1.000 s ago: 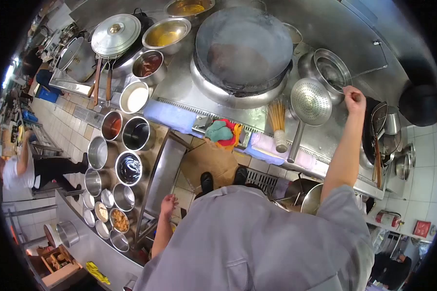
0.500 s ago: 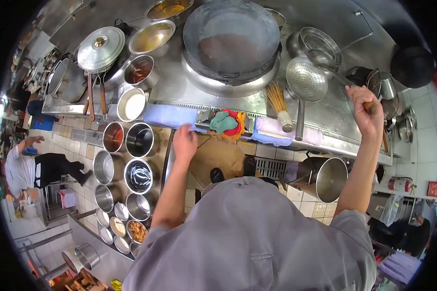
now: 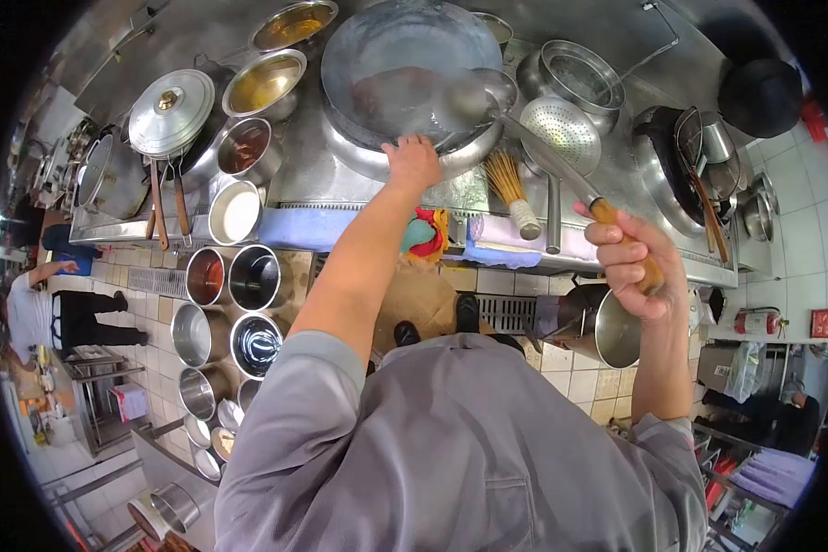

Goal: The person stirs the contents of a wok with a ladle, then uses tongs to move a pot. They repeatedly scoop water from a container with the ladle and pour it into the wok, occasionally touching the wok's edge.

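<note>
- right hand [image 3: 637, 265] is wrapped in a fist round the wooden end of a long ladle [image 3: 474, 95], thumb on top, held up near the stove's front edge
- the ladle's shaft runs up and left from there, and its bowl sits over the right side of the big wok [image 3: 391, 64], looks wet and steamy in there
- left hand [image 3: 414, 161] is reached out to the wok's near rim and touching it; the back of the hand faces the camera and the fingers are tucked under, so I can't tell if it's actually gripping
- perforated skimmer [image 3: 566, 133] and bamboo brush [image 3: 513, 191] lie just right of the wok, under the ladle's shaft
- bunched coloured rags [image 3: 430, 230] on the front ledge, sauce pots [image 3: 248, 276] lower left
- another person [image 3: 32, 308] stands way off on the left
</note>
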`<state>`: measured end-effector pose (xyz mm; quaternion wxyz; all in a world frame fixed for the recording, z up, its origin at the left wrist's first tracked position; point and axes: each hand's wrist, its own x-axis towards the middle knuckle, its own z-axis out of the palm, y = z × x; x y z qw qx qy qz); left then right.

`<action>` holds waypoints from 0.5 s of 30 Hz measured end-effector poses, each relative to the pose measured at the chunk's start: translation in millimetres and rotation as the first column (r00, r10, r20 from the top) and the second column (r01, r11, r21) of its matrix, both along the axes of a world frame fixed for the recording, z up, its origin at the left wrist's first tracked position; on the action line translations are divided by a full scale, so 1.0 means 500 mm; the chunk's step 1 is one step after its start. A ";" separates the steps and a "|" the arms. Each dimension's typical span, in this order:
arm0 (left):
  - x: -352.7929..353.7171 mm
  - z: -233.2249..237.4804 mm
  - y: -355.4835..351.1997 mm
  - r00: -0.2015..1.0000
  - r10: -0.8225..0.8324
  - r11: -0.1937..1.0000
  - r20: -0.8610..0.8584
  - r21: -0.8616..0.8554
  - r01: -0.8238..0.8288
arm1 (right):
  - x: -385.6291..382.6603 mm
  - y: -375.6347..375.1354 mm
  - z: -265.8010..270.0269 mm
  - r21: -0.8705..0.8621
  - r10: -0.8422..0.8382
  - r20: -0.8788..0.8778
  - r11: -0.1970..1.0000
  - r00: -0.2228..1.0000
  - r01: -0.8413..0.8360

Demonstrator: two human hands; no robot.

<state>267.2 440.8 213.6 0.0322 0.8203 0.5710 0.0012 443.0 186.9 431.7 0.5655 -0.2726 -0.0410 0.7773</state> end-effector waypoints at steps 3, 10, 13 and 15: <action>-0.012 -0.005 0.020 0.999 -0.040 0.995 -0.026 -0.093 0.037 | -0.002 0.003 -0.008 0.053 0.078 0.274 0.994 0.959 -0.096; -0.221 -0.009 -0.057 0.969 0.132 0.968 0.209 0.184 -0.172 | 0.067 0.011 -0.145 0.053 -0.027 0.933 0.997 0.358 -0.064; -0.344 -0.054 -0.193 0.831 0.165 0.974 0.531 0.043 -0.221 | 0.157 0.038 -0.235 0.043 -0.075 0.966 0.990 0.246 0.135; -0.395 -0.104 -0.335 0.633 0.364 0.931 0.683 -0.266 -0.249 | 0.189 0.062 -0.236 0.036 -0.060 0.986 0.988 0.158 0.149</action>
